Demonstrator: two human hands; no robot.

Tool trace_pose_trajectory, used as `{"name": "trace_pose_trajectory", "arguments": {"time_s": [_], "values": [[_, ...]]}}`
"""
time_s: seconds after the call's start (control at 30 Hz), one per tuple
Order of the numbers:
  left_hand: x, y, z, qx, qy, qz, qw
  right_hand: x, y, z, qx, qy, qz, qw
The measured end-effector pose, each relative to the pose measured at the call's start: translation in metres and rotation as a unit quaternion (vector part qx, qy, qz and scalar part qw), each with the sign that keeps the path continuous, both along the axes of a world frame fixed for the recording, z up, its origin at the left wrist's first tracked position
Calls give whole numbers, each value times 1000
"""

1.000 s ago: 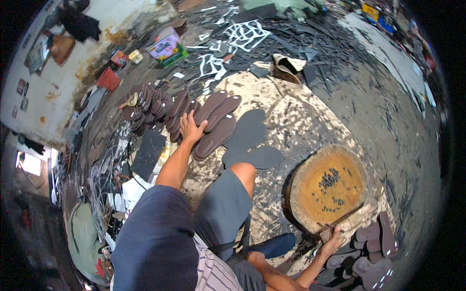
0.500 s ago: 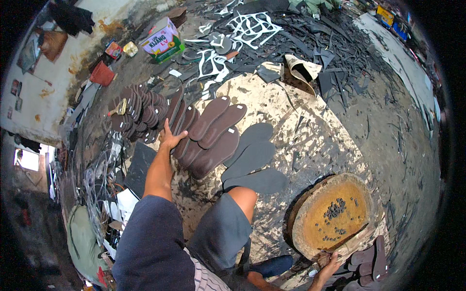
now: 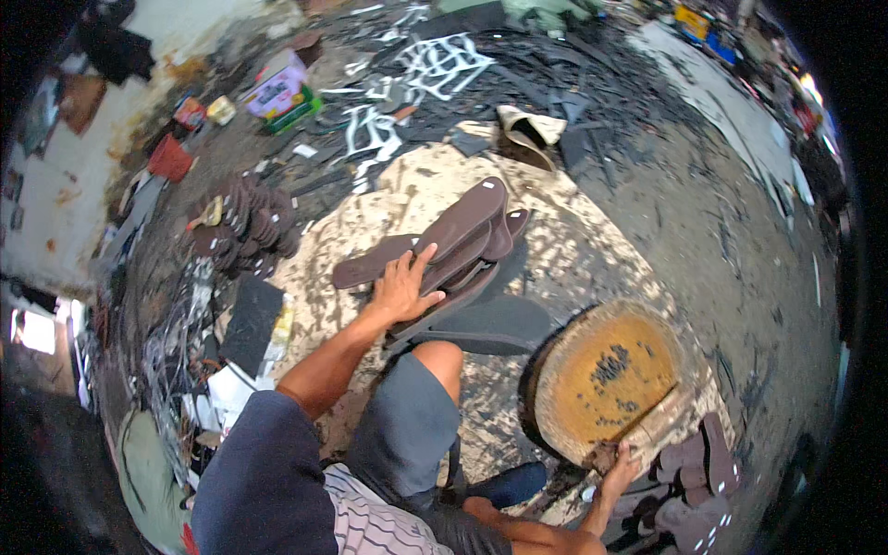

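Note:
My left hand [image 3: 403, 289] lies with fingers spread on a jumbled pile of brown shoe soles [image 3: 467, 222], one sole [image 3: 365, 264] jutting out to the left beneath it. Dark grey soles [image 3: 490, 319] lie partly under the pile, beside my bare knee. At the lower right, my right hand [image 3: 620, 472] is closed around the near end of a pale wooden club-like piece [image 3: 647, 421], which lies along the edge of a round wooden block [image 3: 564, 370]. Small black bits [image 3: 610, 365] are scattered over the block's top.
More brown soles lie at the left [image 3: 245, 222] and lower right [image 3: 698, 472]. A stained pale board [image 3: 370, 213] covers the floor. Black scraps [image 3: 555, 79], white cut-out sheets [image 3: 444, 60], a rolled sheet [image 3: 527, 139] and a purple-green box [image 3: 280, 92] lie at the back.
My left hand has swept right, pushing the row of brown soles together into a pile over the grey ones. The right hand keeps its place by the block; the view has shifted slightly.

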State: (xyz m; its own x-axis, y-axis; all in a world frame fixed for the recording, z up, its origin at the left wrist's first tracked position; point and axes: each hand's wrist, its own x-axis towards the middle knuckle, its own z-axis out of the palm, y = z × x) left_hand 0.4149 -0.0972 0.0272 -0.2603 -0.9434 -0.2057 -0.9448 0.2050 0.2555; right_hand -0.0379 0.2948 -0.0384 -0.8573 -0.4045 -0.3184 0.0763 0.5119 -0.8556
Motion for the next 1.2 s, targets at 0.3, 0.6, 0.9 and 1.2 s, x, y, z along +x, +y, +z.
{"name": "trace_pose_trajectory", "arguments": {"time_s": [0.3, 0.6, 0.9, 1.2], "values": [[-7, -120, 3, 34, 136, -53, 989, 34, -23, 25, -101, -79, 24, 991], [69, -96, -57, 126, 274, 22, 953, 32, -31, 56, -3, 48, 14, 999], [5, -35, -4, 10, 110, -65, 992, 32, -13, 33, -55, 21, -2, 998], [-52, -25, 40, -104, 186, -130, 968, 39, -25, 58, -159, 9, 2, 987]]}}
